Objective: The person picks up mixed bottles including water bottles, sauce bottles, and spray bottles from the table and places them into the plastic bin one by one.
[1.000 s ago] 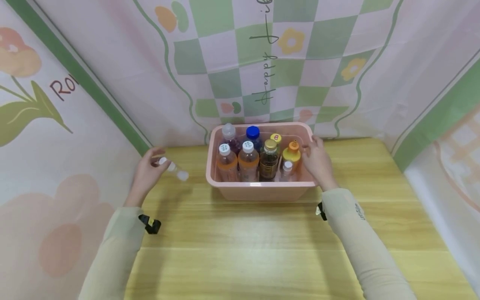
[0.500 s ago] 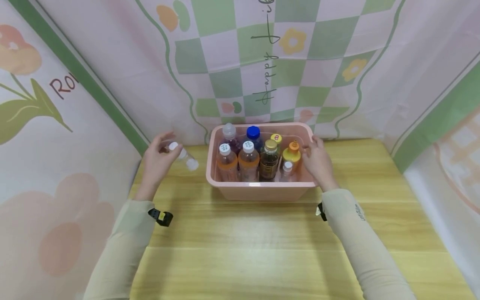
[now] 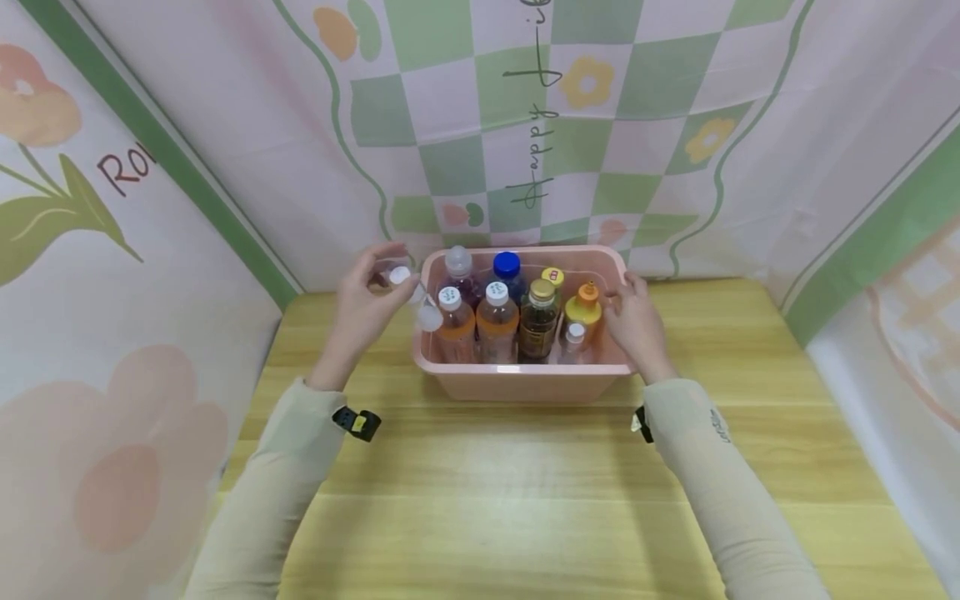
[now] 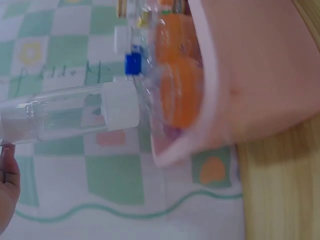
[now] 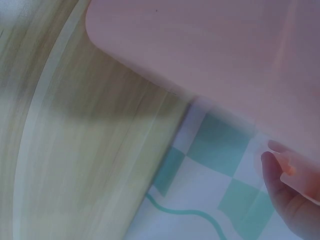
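My left hand [image 3: 363, 304] pinches a small clear plastic bottle [image 4: 67, 114] between thumb and fingers. The bottle is tilted, and its white cap [image 4: 121, 105] points toward the pink bin [image 3: 525, 385]. In the head view its lower end overlaps the left rim, beside a white-capped bottle [image 3: 456, 337] with an orange band. Across the bin, my right hand [image 3: 637, 325] grips the right rim, with the thumb inside and fingers over the edge. Inside the bin, several bottles stand upright, among them a blue-capped one [image 3: 507, 265], a gold-capped dark one [image 3: 537, 329] and a yellow squeeze bottle [image 3: 584, 310].
The bin stands on a wooden table [image 3: 510, 492], close to its back edge. A patterned cloth [image 3: 510, 100] hangs right behind it. Another printed cloth [image 3: 120, 317] borders the table on the left. A small white-capped bottle [image 3: 574, 337] stands at the bin's front right.
My left hand has moved right and slightly away from me, bringing the clear bottle from over the table to the bin's left rim. My right hand has stayed on the right rim.
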Available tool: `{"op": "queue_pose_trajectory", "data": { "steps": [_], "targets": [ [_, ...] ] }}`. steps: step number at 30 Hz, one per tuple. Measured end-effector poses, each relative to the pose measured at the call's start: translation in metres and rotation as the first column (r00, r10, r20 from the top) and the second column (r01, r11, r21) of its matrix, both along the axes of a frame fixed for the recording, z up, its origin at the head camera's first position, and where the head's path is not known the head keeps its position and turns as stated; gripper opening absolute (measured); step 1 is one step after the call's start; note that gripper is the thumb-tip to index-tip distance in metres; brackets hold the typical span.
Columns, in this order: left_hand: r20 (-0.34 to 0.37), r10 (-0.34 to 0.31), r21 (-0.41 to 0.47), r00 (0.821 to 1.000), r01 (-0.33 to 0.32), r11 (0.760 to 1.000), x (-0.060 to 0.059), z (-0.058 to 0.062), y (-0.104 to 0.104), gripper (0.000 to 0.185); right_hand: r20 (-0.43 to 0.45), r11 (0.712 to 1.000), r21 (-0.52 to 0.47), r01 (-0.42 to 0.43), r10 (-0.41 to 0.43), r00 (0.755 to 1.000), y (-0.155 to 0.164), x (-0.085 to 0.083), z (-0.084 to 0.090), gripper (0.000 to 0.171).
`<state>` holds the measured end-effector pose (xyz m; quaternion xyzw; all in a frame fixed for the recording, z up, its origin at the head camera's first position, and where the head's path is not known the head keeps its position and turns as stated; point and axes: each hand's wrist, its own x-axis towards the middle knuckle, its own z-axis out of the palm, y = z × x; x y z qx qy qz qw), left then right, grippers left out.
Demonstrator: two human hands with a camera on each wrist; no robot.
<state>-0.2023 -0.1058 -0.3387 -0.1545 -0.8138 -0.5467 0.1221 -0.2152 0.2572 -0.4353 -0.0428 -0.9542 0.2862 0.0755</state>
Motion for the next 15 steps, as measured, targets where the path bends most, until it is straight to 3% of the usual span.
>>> {"op": "queue_pose_trajectory", "data": {
  "steps": [6,11,15],
  "targets": [
    [-0.093,-0.118,-0.002,0.989,0.119,0.993,0.0,0.008,0.028,0.045,0.002,1.0,-0.009,0.0,0.0,1.0,0.0,0.0,-0.001,0.031],
    [-0.15,-0.214,-0.074,0.965,0.205,0.976,0.0,0.012,0.052,0.043,0.008,1.0,-0.01,0.0,0.0,1.0,0.0,0.0,0.0,0.032],
    [-0.18,-0.256,-0.152,0.95,0.23,0.961,-0.001,0.013,0.071,0.042,0.022,1.0,-0.009,-0.002,0.002,1.0,0.0,0.001,0.001,0.033]
  ]
}}
